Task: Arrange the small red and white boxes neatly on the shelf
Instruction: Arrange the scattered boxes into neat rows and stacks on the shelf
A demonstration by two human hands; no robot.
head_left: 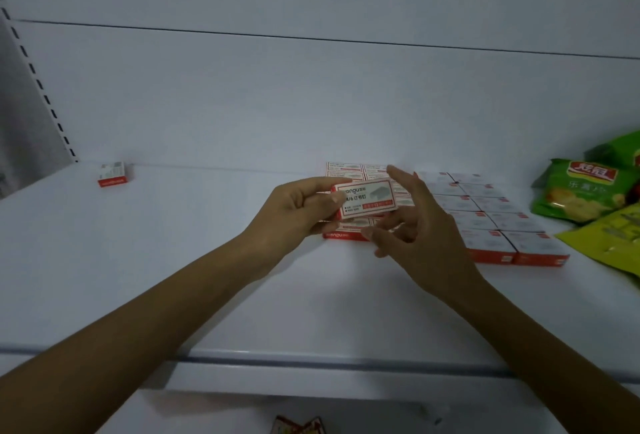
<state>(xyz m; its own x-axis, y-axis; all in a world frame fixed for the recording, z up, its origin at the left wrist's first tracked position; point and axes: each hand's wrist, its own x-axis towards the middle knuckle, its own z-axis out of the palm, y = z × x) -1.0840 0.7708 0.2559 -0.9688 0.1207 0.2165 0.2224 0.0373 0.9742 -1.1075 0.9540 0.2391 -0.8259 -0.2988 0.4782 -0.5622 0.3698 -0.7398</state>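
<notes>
Box (367, 199) pinched in left hand (298, 212) fingers (327, 182), right hand (415, 226) beside.

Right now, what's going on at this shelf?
A person's left hand grips one small red and white box above the white shelf, while the right hand hovers open beside it; contact is unclear. Behind them, more boxes lie in neat rows. One stray box sits alone at the far left, and green snack bags lie at the right.
</notes>
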